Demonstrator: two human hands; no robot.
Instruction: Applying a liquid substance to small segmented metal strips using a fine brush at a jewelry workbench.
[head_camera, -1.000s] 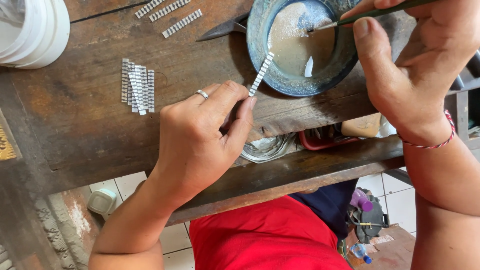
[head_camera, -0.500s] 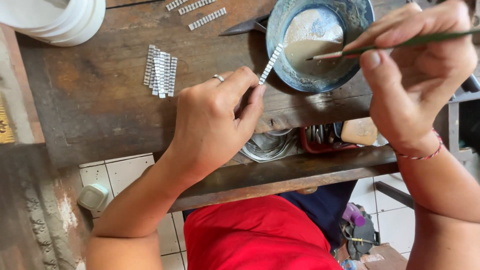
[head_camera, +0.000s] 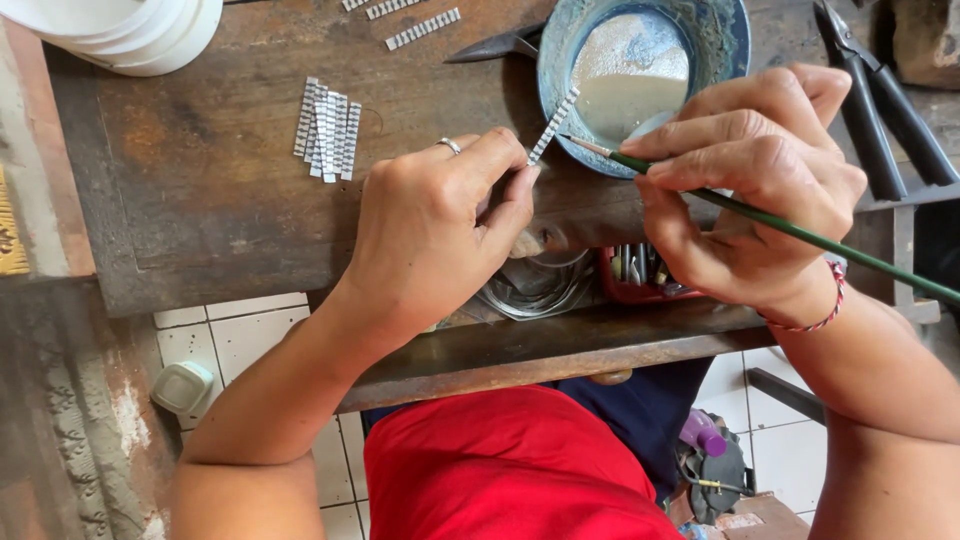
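Hands work close together over a dark wooden bench (head_camera: 200, 220). The left hand (head_camera: 440, 225) is closed, and its thumb and fingers pinch the bottom end of a thin silver strip (head_camera: 553, 126). The strip points up toward 1 o'clock and its top end lies over the rim of a blue bowl (head_camera: 640, 75) with pale liquid inside. The right hand (head_camera: 750, 190) is curled shut around a thin green brush (head_camera: 800, 232). The brush tip sits just beside the strip, at 3 o'clock from it. A small pile of the same silver strips (head_camera: 328, 128) lies on the bench at 9 o'clock from the left hand. Black pliers (head_camera: 880, 100) lie at 3 o'clock from the bowl. White tubs (head_camera: 130, 30) stand at the top left corner.
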